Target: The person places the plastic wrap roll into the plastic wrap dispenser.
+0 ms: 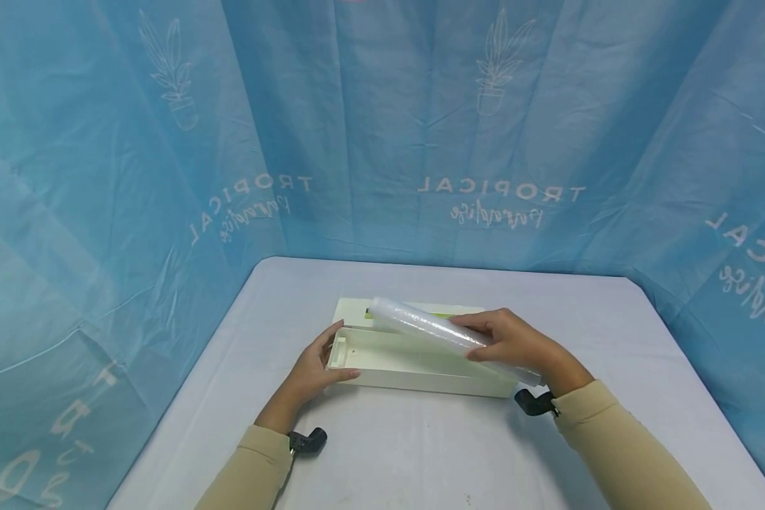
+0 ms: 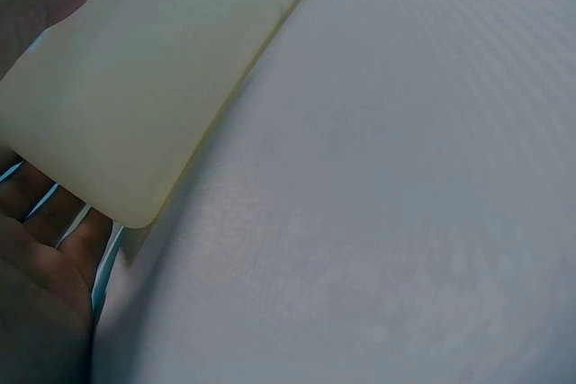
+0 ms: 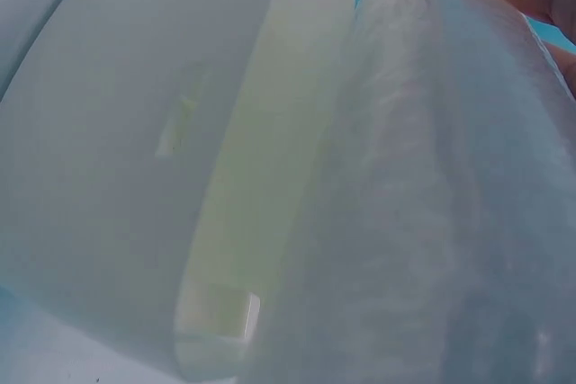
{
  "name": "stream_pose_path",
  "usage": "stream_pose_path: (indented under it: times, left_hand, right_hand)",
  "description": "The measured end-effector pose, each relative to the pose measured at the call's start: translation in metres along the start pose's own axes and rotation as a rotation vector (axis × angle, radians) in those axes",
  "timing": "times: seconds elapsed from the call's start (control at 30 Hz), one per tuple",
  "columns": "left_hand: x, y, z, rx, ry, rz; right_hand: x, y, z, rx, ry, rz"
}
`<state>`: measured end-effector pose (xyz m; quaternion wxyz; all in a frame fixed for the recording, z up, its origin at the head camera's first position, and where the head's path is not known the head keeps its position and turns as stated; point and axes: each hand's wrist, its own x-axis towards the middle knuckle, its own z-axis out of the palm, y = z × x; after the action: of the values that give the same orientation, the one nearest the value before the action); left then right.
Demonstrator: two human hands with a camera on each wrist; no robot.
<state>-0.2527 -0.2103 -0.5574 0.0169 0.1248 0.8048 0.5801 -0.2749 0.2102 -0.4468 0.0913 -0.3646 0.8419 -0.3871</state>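
A long cream plastic box (image 1: 421,382) lies on the table, its hinged lid (image 1: 350,310) laid back behind it. My left hand (image 1: 306,372) grips the box's left end, thumb on the front side and fingers round the far corner; the left wrist view shows the box's smooth side (image 2: 153,87) against that hand. In my right hand (image 1: 519,343) is a roll of clear plastic wrap (image 1: 421,326), gripped toward its right end. It slants over the box, left end farther back, covering part of the interior. The right wrist view has the roll (image 3: 405,222) beside the box wall (image 3: 117,150).
A white-covered table (image 1: 395,453) spreads around the box. Blue printed curtains (image 1: 382,127) hang behind it and along both sides. A black wrist camera (image 1: 534,402) on my right wrist sits close to the box's right end; another (image 1: 309,440) is on my left wrist.
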Motion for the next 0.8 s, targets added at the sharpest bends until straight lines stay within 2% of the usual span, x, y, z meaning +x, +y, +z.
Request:
stream_pose_path:
  times: [0.27, 0.57, 0.8]
  left_hand:
    - [0.0, -0.001, -0.001, 0.011, -0.005, -0.004]
    - [0.0, 0.003, -0.001, -0.045, -0.02, -0.013]
    - [0.0, 0.003, -0.002, -0.047, -0.027, -0.015]
  right_hand:
    - [0.004, -0.001, 0.003, 0.005, -0.024, -0.021]
    - [0.007, -0.005, 0.005, 0.03, -0.053, 0.033]
    - [0.011, -0.007, 0.006, 0.032, -0.071, 0.028]
